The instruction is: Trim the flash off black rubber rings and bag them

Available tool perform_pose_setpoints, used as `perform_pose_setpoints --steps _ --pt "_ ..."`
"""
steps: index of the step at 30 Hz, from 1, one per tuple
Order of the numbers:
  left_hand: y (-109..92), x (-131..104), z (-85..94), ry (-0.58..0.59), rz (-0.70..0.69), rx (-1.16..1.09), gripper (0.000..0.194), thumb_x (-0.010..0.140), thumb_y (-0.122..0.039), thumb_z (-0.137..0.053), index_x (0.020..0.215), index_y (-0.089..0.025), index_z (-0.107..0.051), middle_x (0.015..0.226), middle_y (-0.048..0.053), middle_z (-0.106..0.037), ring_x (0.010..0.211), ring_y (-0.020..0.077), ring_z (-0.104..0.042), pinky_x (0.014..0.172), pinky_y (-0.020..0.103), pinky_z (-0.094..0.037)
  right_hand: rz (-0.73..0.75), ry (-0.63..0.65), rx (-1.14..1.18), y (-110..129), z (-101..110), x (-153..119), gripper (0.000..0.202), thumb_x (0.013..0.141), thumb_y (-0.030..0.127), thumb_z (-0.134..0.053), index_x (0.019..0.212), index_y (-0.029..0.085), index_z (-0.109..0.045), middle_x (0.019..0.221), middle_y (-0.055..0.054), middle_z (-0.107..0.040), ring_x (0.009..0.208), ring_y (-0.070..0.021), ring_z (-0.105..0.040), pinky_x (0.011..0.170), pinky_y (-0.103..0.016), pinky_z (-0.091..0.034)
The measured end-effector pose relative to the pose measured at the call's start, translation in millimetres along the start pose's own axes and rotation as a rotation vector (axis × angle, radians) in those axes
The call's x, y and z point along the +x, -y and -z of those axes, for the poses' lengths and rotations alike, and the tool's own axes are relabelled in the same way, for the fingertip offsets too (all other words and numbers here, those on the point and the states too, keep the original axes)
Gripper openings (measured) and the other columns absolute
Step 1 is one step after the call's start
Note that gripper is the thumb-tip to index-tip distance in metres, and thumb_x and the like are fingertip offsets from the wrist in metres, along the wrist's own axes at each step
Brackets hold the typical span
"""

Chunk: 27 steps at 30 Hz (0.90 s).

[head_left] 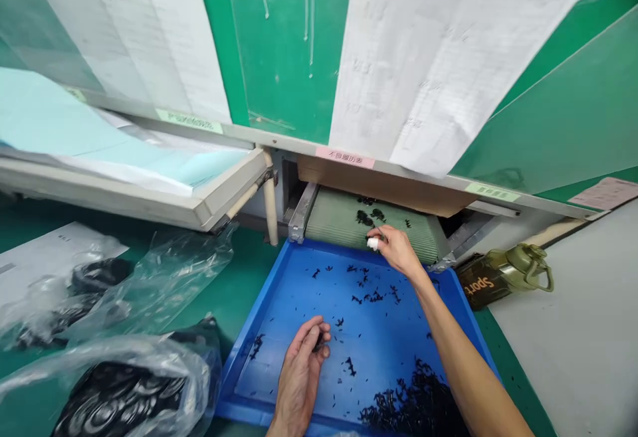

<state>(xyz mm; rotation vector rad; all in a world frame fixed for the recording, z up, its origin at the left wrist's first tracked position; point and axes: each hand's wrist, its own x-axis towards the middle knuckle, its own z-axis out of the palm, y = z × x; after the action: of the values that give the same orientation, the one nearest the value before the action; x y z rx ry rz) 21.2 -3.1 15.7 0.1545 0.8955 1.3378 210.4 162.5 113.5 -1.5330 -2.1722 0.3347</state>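
Note:
My left hand (302,370) is over the left part of a blue tray (259,297), its fingers curled around small black parts (318,342) that show only partly. My right hand (395,249), with a white covering on one fingertip, is closed in a pinch at the near end of a ribbed green conveyor belt (331,221). What its fingertips hold is too small to make out. Just beyond them, clumps of black parts (364,218) lie on the belt. Small black pieces (371,296) are scattered across the tray, with a dense pile (416,400) at its near right.
Clear plastic bags of shiny black rings (122,397) lie left of the tray. A shelf (199,214) with light blue paper stands behind them. Right of the belt is a green bottle (508,274). A green board (294,45) with paper sheets rises above the belt.

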Motion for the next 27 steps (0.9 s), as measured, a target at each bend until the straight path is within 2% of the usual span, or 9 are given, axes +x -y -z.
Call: perform_pose_setpoints --steps 2,4,8,11,14,16,20,23,27 --pt "1.5 -2.3 -2.6 0.020 -0.038 -0.013 0.029 0.071 -0.032 -0.071 0.095 -0.015 -0.067 0.091 0.008 -0.064 0.077 0.0133 -0.056 0.058 0.021 -0.042 0.106 0.106 0.144 26.0 -19.0 -36.5 0.027 0.076 0.010 -0.045 0.091 0.020 -0.065 0.086 -0.002 -0.061 0.075 -0.0149 -0.056 0.068 -0.024 -0.040" --pt "3.8 -2.4 -2.8 0.059 -0.071 -0.018 0.029 0.072 -0.031 -0.071 0.094 -0.013 -0.067 0.088 0.008 -0.063 0.074 0.0120 -0.055 0.055 0.020 -0.040 0.150 0.183 0.264 49.8 -39.4 -72.5 0.029 0.077 0.009 -0.044 0.093 0.021 -0.065 0.087 -0.002 -0.061 0.077 -0.0148 -0.056 0.069 -0.024 -0.042" --pt "8.2 0.1 2.2 0.082 -0.069 -0.007 0.032 0.068 -0.030 -0.074 0.093 -0.012 -0.067 0.072 0.003 -0.059 0.060 0.0078 -0.048 0.049 0.019 -0.035 0.094 0.211 0.344 76.4 -66.8 -117.7 0.034 0.082 0.009 -0.040 0.100 0.024 -0.064 0.090 -0.003 -0.059 0.078 -0.0141 -0.056 0.070 -0.024 -0.044" --pt "8.9 0.8 4.6 0.066 -0.043 -0.008 0.031 0.065 -0.028 -0.077 0.090 -0.013 -0.067 0.072 0.002 -0.058 0.058 0.0061 -0.045 0.048 0.018 -0.034 0.065 0.222 0.287 79.3 -69.1 -127.3 0.039 0.083 0.009 -0.037 0.110 0.026 -0.059 0.096 -0.003 -0.057 0.080 -0.0140 -0.057 0.072 -0.025 -0.045" --pt "8.0 0.4 4.5 0.072 -0.020 -0.001 0.030 0.065 -0.027 -0.076 0.091 -0.013 -0.067 0.078 0.004 -0.061 0.063 0.0070 -0.049 0.050 0.017 -0.035 0.097 0.290 0.269 75.3 -60.7 -132.1 0.054 0.079 0.003 -0.034 0.126 0.027 -0.046 0.109 -0.005 -0.055 0.092 -0.0147 -0.056 0.080 -0.028 -0.046" --pt "7.7 -0.4 4.0 0.089 -0.022 0.011 0.030 0.068 -0.027 -0.075 0.094 -0.014 -0.067 0.085 0.006 -0.064 0.066 0.0078 -0.050 0.051 0.017 -0.035 0.090 0.295 0.259 71.5 -55.6 -137.1 0.059 0.077 0.003 -0.032 0.131 0.026 -0.039 0.111 -0.006 -0.055 0.093 -0.0153 -0.057 0.080 -0.029 -0.048" --pt "8.0 -2.2 3.6 0.124 -0.047 0.032 0.034 0.072 -0.028 -0.071 0.103 -0.015 -0.065 0.092 0.009 -0.066 0.067 0.0088 -0.051 0.052 0.019 -0.036 -0.048 0.296 0.155 66.5 -54.8 -149.5 0.055 0.085 0.011 -0.030 0.139 0.021 -0.027 0.083 -0.004 -0.062 0.064 -0.0155 -0.059 0.059 -0.027 -0.048" --pt "8.5 -2.6 3.3 0.117 -0.067 0.041 0.033 0.072 -0.029 -0.071 0.101 -0.015 -0.065 0.091 0.009 -0.066 0.067 0.0096 -0.052 0.051 0.019 -0.035 -0.075 0.283 0.049 67.3 -60.0 -156.7 0.046 0.086 0.011 -0.029 0.130 0.020 -0.039 0.073 -0.003 -0.063 0.057 -0.0164 -0.058 0.054 -0.025 -0.045" --pt "8.9 -2.2 2.7 0.132 -0.089 0.049 0.030 0.069 -0.027 -0.073 0.094 -0.014 -0.064 0.091 0.009 -0.066 0.066 0.0100 -0.053 0.050 0.019 -0.034 0.016 0.151 -0.047 72.0 -68.9 -163.2 0.042 0.082 0.007 -0.032 0.114 0.024 -0.053 0.097 -0.006 -0.066 0.079 -0.0176 -0.063 0.065 -0.026 -0.048"
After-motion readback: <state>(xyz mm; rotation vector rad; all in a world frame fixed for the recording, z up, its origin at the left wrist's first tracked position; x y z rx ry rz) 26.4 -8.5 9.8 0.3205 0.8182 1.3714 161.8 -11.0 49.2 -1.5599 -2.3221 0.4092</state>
